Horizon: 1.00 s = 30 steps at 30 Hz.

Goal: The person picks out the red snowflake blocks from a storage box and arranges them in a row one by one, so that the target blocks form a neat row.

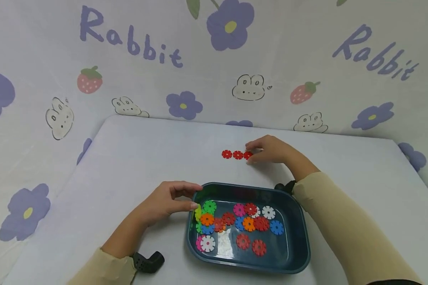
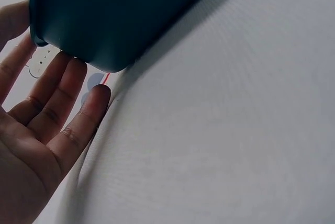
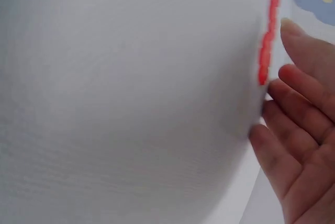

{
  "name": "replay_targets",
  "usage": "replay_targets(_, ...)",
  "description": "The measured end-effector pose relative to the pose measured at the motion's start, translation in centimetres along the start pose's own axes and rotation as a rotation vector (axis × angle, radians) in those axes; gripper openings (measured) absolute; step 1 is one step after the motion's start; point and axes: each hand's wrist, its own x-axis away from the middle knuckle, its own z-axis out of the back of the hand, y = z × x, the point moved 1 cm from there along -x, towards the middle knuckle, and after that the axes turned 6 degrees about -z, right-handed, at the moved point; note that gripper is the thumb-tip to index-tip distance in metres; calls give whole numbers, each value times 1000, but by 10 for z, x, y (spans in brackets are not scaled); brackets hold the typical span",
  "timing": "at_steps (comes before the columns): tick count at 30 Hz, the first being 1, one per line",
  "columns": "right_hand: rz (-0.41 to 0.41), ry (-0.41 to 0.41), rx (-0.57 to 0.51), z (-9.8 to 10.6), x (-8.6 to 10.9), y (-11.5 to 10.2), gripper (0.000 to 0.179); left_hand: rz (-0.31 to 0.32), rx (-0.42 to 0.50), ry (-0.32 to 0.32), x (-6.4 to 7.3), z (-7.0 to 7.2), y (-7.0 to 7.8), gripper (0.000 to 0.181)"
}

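Observation:
My left hand (image 1: 167, 202) grips the dark blue-green plastic tray (image 1: 242, 267) at its back left corner, thumb over the rim and fingers against the outside. In the left wrist view, the fingers (image 2: 70, 135) spread under the tray's wall. Beyond the tray, three red notched discs (image 1: 237, 154) lie in a row on the table. My right hand (image 1: 271, 149) is at the right end of this row, thumb and forefinger apart on either side of the last disc, partly covering it. The right wrist view shows loosely bent fingers (image 3: 272, 150) beside the red row (image 3: 268, 41).
Inside the tray lie several loose notched discs: red discs (image 1: 259, 247), white discs (image 1: 268, 212), blue discs (image 1: 276, 227), green discs (image 1: 209, 206) and others. A white cloth covers the table (image 1: 146, 150). Behind it hangs a printed curtain (image 1: 207, 79).

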Motion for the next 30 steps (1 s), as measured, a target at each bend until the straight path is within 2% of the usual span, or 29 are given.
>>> replay_targets(5,-30,7,-120,12,12,4,45,14,-4,6,-1,2,0,40)
replay_targets(9,-24,76,-209,29,31,-5,41,25,-8,14,1,6,0,41)
replay_targets(14,63,148,-258,52,59,-30,35,32,-37,26,3,7,-1,41)
replay_targets(18,150,155,-247,62,81,-53,34,53,-45,32,6,6,-2,42)
replay_targets(20,198,120,-235,60,89,-65,34,63,-47,36,7,4,-2,42)
replay_targets(22,241,48,-194,53,98,-79,34,67,-50,35,7,3,-1,42)
replay_targets(27,313,-203,-62,10,109,-105,37,58,-52,17,1,-4,1,42)
replay_targets(30,304,-315,-28,-18,109,-113,37,56,-45,3,-1,-7,2,43)
